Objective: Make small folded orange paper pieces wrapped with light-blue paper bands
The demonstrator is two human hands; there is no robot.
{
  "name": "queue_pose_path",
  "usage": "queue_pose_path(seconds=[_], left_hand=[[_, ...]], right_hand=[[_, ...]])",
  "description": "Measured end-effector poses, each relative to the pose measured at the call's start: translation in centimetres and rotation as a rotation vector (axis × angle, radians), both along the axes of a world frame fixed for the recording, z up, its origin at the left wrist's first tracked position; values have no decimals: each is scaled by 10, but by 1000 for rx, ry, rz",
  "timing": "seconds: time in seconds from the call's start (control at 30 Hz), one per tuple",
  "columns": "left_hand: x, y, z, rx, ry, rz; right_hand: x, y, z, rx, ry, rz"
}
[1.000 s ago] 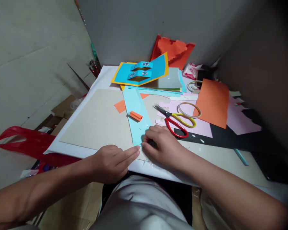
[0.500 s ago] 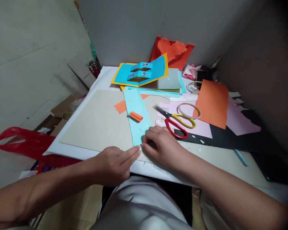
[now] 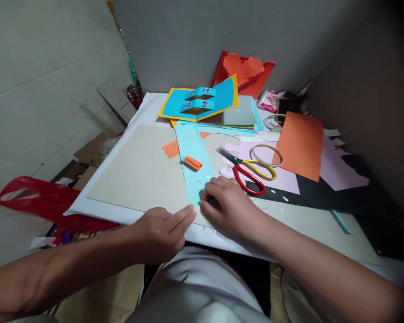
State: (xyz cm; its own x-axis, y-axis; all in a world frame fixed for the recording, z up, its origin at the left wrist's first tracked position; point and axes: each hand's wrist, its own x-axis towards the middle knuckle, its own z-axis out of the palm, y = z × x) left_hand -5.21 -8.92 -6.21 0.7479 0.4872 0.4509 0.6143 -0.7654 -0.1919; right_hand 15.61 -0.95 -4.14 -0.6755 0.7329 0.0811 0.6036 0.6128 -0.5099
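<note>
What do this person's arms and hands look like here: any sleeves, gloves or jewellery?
The left hand and right hand are gloveless, with no ring visible on the fingers. Neither the left forearm nor the right forearm shows a sleeve, watch or bracelet within the frame. A pale grey garment covers the lap.

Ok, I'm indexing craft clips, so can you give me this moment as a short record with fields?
left hand: flat, open, fingertips at the near end of the light blue strip
right hand: fingers curled on the same end; grip unclear
on strip: small folded orange piece
beside: scissors, red and yellow handles, right of the strip, untouched
surface: grey card sheet
far end: blue pop-up card
</note>
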Motion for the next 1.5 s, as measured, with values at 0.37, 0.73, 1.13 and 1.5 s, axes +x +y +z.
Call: queue_pose_path(seconds=[0.37,0.73,1.13,1.5], left_hand=[[12,-11,-16,8,104,44],[16,-11,-20,71,49,135],[14,-9,-16,110,13,124],[20,-13,-22,15,102,85]], right_hand=[[1,0,-2,3,8,1],[3,1,-2,-14,14,3],[2,0,6,-46,37,0],[3,3,3,-37,15,23]])
